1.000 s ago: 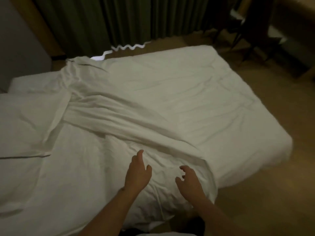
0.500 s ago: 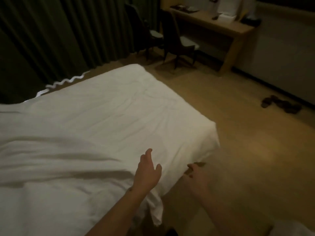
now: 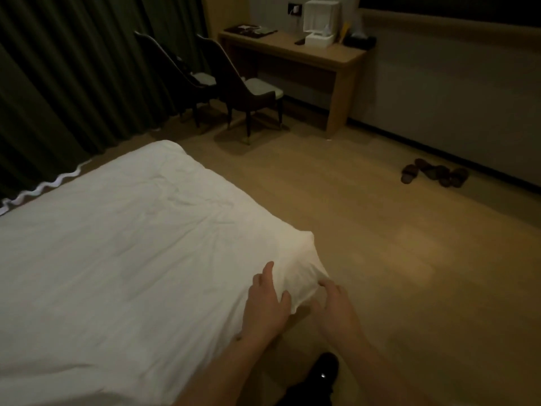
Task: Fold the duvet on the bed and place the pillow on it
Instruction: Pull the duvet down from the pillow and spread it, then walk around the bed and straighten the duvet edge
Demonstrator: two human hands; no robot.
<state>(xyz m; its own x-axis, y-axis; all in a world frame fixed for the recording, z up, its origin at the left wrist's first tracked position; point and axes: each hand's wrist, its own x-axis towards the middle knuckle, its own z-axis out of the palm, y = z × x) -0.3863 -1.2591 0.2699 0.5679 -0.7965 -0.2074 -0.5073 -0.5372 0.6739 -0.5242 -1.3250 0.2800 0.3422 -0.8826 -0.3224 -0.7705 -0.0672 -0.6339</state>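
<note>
Both hands reached the duvet (image 3: 123,259) corner: left hand (image 3: 265,306) spread flat on it, right hand (image 3: 333,303) pinching the near-right tip; soft, light, likely best gripped at corners.

Two chairs (image 3: 234,83), desk (image 3: 316,57), slippers (image 3: 433,172)
</note>
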